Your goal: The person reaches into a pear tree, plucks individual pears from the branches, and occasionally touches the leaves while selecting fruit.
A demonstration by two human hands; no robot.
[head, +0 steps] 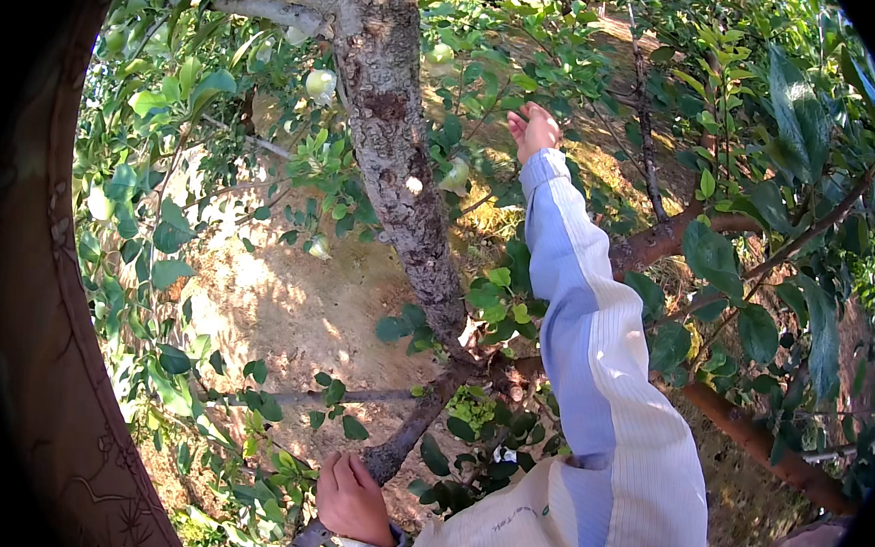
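My right hand (534, 131) reaches up among the leafy twigs (562, 78) at the upper centre, its fingers bent near the leaves; whether they hold anything is too small to tell. Low in the view, my left hand (354, 498) rests against a grey apple tree branch (405, 437), fingers curled, with their tips and the palm hidden. Left of the trunk hangs a pale green apple in a clear bag (321, 86). Another bagged apple (455, 177) hangs between the trunk and my right sleeve, and a smaller one (319, 247) is lower left.
A thick, rough trunk (393, 135) runs down the middle to a fork. Reddish-brown limbs (657, 245) spread to the right behind my arm. Leafy branches crowd both sides. Sunlit bare soil (277, 309) shows below. Patterned fabric (78, 372) borders the left edge.
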